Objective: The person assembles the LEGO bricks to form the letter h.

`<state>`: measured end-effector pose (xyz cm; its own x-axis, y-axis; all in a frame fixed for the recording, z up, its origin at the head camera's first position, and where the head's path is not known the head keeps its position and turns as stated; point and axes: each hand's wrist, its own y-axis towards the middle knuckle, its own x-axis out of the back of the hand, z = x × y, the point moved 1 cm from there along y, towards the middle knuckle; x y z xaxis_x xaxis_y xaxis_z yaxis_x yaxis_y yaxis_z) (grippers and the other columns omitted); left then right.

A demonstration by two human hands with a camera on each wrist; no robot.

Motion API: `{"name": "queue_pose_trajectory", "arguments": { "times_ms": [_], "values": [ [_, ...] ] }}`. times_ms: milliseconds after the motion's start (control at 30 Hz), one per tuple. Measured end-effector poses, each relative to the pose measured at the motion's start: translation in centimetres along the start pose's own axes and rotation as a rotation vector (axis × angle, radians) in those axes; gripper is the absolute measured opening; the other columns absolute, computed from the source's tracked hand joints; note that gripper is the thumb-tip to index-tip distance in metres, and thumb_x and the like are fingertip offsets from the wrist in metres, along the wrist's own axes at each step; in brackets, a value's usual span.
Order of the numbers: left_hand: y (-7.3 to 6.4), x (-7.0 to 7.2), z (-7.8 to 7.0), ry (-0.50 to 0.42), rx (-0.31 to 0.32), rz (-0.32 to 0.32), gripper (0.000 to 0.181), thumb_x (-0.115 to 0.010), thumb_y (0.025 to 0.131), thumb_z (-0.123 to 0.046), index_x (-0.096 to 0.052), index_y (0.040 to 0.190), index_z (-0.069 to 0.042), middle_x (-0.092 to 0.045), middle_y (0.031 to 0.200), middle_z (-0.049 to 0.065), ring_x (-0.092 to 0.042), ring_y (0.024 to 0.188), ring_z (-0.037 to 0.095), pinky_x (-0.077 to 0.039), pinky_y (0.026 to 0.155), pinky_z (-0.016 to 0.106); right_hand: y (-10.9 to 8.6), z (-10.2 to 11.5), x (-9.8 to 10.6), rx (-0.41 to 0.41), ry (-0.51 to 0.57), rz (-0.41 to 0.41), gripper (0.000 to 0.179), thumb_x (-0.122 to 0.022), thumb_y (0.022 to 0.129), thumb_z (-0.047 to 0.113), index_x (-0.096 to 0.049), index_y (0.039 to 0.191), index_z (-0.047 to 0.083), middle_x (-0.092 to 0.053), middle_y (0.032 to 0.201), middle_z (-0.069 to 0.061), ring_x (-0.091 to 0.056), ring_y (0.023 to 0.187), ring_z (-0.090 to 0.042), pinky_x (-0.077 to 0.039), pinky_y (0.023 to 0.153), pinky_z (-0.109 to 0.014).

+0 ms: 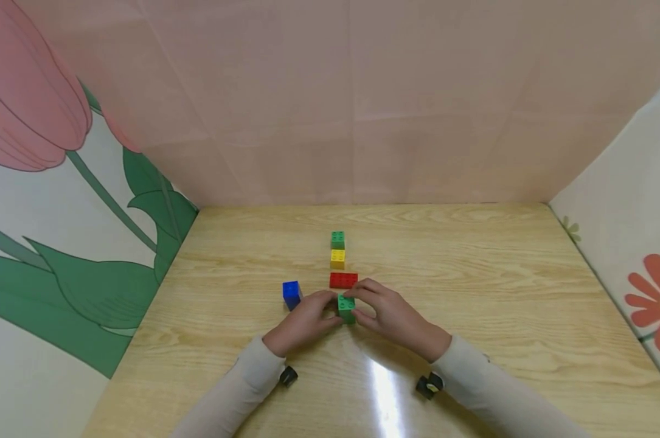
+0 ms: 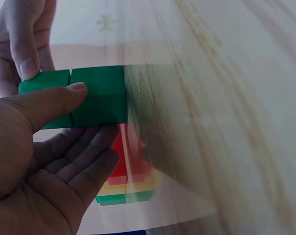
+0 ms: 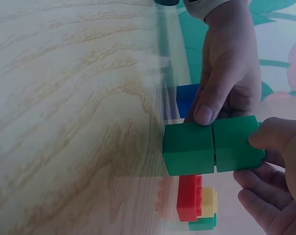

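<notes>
Two green toy building bricks stand stacked one on the other at the table's middle, a thin dark seam between them. My left hand (image 1: 308, 317) holds the lower green brick (image 2: 100, 95), thumb on its near side and fingers at the opposite side. With thumb and fingers, my right hand (image 1: 394, 315) pinches the upper green brick (image 3: 236, 143). Just beyond the stack lies a red brick (image 1: 343, 280), longer than the others. A blue brick (image 1: 292, 293) stands close beside the back of my left hand.
Behind the red brick, a yellow brick (image 1: 337, 260) and another green brick (image 1: 337, 239) stand in a line going away from me. The wooden table (image 1: 472, 261) meets a pink back wall (image 1: 351, 146), with flower-patterned panels on both sides.
</notes>
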<state>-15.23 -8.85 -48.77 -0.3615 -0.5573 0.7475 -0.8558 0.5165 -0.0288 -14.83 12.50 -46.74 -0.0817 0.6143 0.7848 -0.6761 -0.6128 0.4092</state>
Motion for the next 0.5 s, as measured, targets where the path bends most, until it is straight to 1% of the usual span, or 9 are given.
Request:
{"name": "queue_pose_trajectory", "arguments": {
  "times_ms": [133, 267, 367, 500],
  "values": [
    [0.01, 0.07, -0.03, 0.003, -0.009, -0.004, 0.034, -0.07, 0.092, -0.025, -0.061, 0.122, -0.011, -0.062, 0.113, -0.003, -0.059, 0.105, 0.01, -0.05, 0.092, 0.029, 0.02, 0.02, 0.01, 0.013, 0.0, -0.018, 0.032, -0.077, 0.085, 0.014, -0.067, 0.115, 0.012, -0.059, 0.115, 0.005, -0.06, 0.102, -0.01, -0.055, 0.084, -0.026],
    [0.0, 0.05, -0.06, 0.034, -0.011, -0.005, 0.035, -0.07, 0.092, -0.026, -0.061, 0.122, -0.011, -0.063, 0.114, -0.003, -0.059, 0.105, 0.01, -0.05, 0.093, 0.029, 0.01, 0.14, 0.08, 0.013, 0.009, -0.019, 0.033, -0.077, 0.084, 0.013, -0.067, 0.116, 0.012, -0.059, 0.115, 0.005, -0.062, 0.101, -0.012, -0.055, 0.083, -0.026],
    [-0.02, 0.0, -0.13, 0.058, -0.009, -0.006, 0.036, -0.07, 0.092, -0.027, -0.061, 0.123, -0.011, -0.063, 0.115, -0.002, -0.059, 0.106, 0.01, -0.05, 0.093, 0.029, 0.04, 0.21, 0.16, -0.003, 0.014, -0.004, 0.033, -0.076, 0.086, 0.015, -0.066, 0.117, 0.013, -0.059, 0.115, 0.006, -0.061, 0.103, -0.011, -0.055, 0.084, -0.025],
    [-0.04, 0.03, -0.22, 0.054, 0.007, 0.0, 0.038, -0.07, 0.092, -0.026, -0.06, 0.125, -0.01, -0.063, 0.116, -0.002, -0.059, 0.107, 0.01, -0.05, 0.094, 0.029, 0.12, 0.18, 0.22, -0.021, 0.012, 0.017, 0.032, -0.075, 0.087, 0.018, -0.066, 0.118, 0.014, -0.059, 0.117, 0.006, -0.059, 0.105, -0.008, -0.054, 0.086, -0.025]
  ]
}}
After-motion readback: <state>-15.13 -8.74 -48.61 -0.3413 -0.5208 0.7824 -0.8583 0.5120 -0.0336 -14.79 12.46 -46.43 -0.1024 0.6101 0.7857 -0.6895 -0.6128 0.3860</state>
